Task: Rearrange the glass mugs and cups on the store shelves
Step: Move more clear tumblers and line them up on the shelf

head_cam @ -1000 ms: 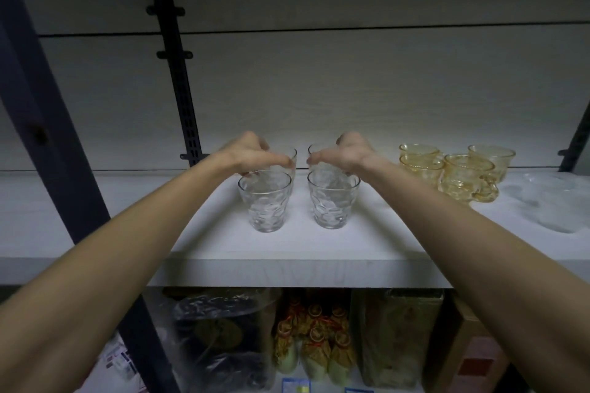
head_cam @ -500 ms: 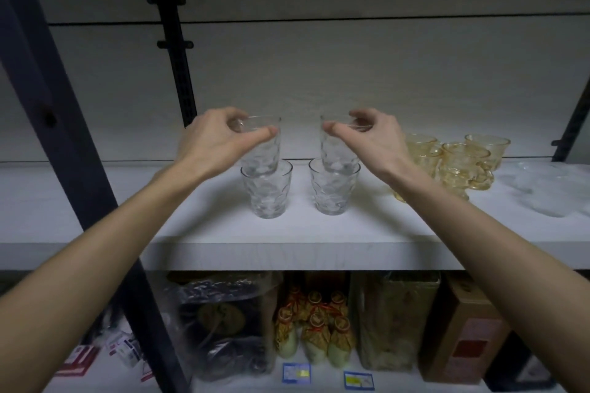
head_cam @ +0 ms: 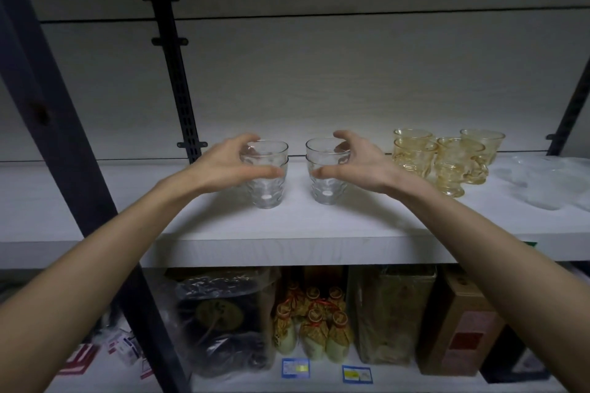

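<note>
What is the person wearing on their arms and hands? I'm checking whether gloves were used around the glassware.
No gloves. The left hand and the right hand are both bare, with no rings, watch or bracelet in view. Both forearms are uncovered down to the frame's lower edge, and no sleeve shows anywhere.

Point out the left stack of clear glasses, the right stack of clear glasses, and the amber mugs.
left stack of clear glasses point(head_cam: 269, 191): head view, lower glass's side wall.
right stack of clear glasses point(head_cam: 329, 191): head view, lower glass's side wall.
amber mugs point(head_cam: 415, 155): head view, front-left mug's body.
</note>
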Demonstrator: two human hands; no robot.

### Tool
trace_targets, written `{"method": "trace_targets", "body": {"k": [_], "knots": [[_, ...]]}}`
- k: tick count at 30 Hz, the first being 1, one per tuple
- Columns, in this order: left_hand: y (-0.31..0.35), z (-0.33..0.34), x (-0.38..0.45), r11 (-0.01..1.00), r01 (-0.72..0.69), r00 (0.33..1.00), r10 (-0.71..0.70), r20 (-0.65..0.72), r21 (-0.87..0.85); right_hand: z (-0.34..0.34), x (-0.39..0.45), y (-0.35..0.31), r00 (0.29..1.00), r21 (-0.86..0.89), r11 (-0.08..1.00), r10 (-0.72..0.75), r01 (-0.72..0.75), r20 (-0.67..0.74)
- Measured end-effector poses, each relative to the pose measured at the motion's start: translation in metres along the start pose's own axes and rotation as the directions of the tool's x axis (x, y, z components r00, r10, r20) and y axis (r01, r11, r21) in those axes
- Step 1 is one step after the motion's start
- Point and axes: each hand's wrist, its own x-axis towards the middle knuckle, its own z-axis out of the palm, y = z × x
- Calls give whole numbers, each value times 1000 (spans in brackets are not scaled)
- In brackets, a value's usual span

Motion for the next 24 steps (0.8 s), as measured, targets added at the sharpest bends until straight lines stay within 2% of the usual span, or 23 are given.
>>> {"method": "trace_targets", "body": {"k": [2, 4, 6, 12, 14, 16, 18, 21, 23, 24], "knots": [[-3, 5, -2, 999, -25, 999, 26, 22, -41, 4, 1, -1, 1000, 6, 1000, -14, 14, 21], [-7, 11, 0, 998, -38, 999, 37, -12, -46, 11, 2, -6, 999, 22, 999, -34, 33, 26], [-10, 11, 2, 999, -35, 999, 34, -42, -22, 17, 3, -11, 998, 30, 998, -53, 53, 21], [-7, 1, 3, 998, -19, 999, 16, 38, 68, 16, 4, -14, 997, 28, 998, -52, 50, 53], [3, -4, 2, 995, -16, 1000, 13, 21, 102, 9, -2, -17, 997, 76, 996, -43, 39, 57], [21, -7, 1, 987, -70, 988, 88, -124, 148, -7, -8, -20, 996, 137, 987, -83, 87, -33], [44, -5, 4, 966, -185, 950, 222, -220, 178, -31, -17, -18, 967, 188, 966, -132, 175, -218], [86, 15, 9, 913, -351, 891, 393, -225, 206, -74, -31, -1, 848, 96, 955, -202, 282, -489], [115, 38, 15, 881, -410, 870, 456, -191, 237, -102, -39, 23, 786, 8, 966, -204, 257, -583], [129, 50, 19, 868, -428, 868, 472, -156, 251, -117, -42, 37, 780, -37, 974, -200, 222, -593]]}}
